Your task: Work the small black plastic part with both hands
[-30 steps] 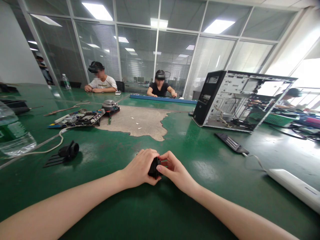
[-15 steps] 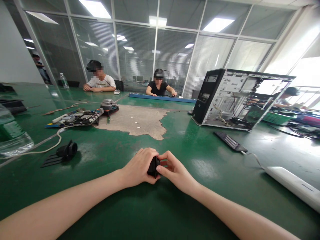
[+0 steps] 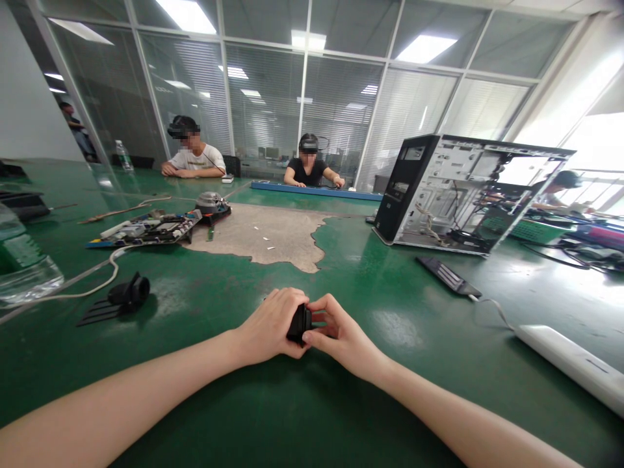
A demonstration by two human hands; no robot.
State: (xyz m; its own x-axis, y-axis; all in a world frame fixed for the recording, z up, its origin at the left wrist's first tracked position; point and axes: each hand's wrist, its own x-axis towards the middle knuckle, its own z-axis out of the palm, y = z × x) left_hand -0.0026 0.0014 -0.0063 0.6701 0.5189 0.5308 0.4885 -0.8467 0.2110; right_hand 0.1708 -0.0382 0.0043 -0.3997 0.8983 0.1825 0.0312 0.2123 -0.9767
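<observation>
Between my hands, low over the green table (image 3: 234, 403), is a small black block-like part (image 3: 298, 324) with a raised rim on its right side. Its exact kind cannot be made out, since fingers cover much of it. My left hand (image 3: 273, 325) wraps round it from the left and above. From the right, my right hand (image 3: 336, 331) grips the rim side with its thumb in front and curled fingers behind. To the left of my hands lies a black bracket-like piece (image 3: 129, 294) with a round end and flat prongs.
An open computer case (image 3: 409, 188) stands at the right. Nearer lie a dark slotted piece (image 3: 448, 276) and a white power strip (image 3: 570, 361) with a cable. A circuit board (image 3: 146, 227), a fan-like cooler (image 3: 212, 205) and a bottle (image 3: 24, 260) occupy the left. Two people sit opposite.
My right thumb has shifted slightly down and left along the black part's rim, showing more of it. My left hand keeps its hold.
</observation>
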